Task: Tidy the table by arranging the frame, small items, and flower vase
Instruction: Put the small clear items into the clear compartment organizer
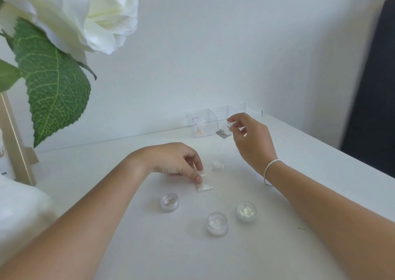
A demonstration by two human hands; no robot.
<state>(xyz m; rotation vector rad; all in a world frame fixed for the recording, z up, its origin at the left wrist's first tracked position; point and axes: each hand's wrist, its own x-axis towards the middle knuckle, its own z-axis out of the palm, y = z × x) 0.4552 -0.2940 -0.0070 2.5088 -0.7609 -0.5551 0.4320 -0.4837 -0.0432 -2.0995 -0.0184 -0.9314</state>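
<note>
My left hand point(179, 160) pinches the top of a small clear plastic bag point(204, 183) of pale powder that lies on the white table point(106, 194). My right hand point(252, 134) is raised above the clear acrylic organiser point(205, 123) at the back, pinching another small clear bag point(232, 127) with grey bits at its bottom end. Several small round clear jars lie around: one point(217, 164) beside the left hand, one point(170, 201) in front of it, two point(217, 224) point(246, 211) nearer me. A gold frame point(17, 142) stands at far left under a big white rose point(81, 12).
The wall runs right behind the organiser. A dark panel point(372, 87) stands past the table's right edge. Something white and blurred point(21, 211) sits at the near left. A green leaf point(55, 87) hangs over the left side.
</note>
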